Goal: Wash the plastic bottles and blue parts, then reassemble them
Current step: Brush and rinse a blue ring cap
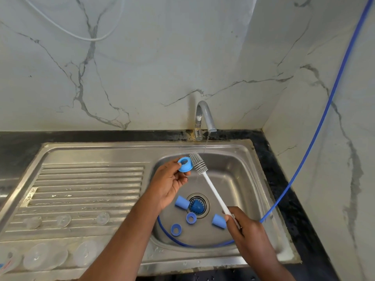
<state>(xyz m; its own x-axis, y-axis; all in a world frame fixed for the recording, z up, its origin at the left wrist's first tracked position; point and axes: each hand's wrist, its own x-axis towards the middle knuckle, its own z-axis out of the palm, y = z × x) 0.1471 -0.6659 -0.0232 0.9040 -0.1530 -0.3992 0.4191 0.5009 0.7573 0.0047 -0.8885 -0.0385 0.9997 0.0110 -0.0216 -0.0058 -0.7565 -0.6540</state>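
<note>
We see a steel sink (203,146) with a ribbed drainboard (91,179) on its left, set in a black countertop (284,189). From the chrome tap (205,116) a thin water stream (207,141) falls. A blue hose (315,134) hangs along the marble wall (142,67) and curls in the basin.

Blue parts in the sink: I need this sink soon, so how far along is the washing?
Midway at best. Clear bottles lie on the drainboard, possibly washed already. The left hand holds a blue ring beside the bottle brush gripped by the right hand, near the trickling tap. Four light-blue parts wait in the basin; reassembly follows.
</note>
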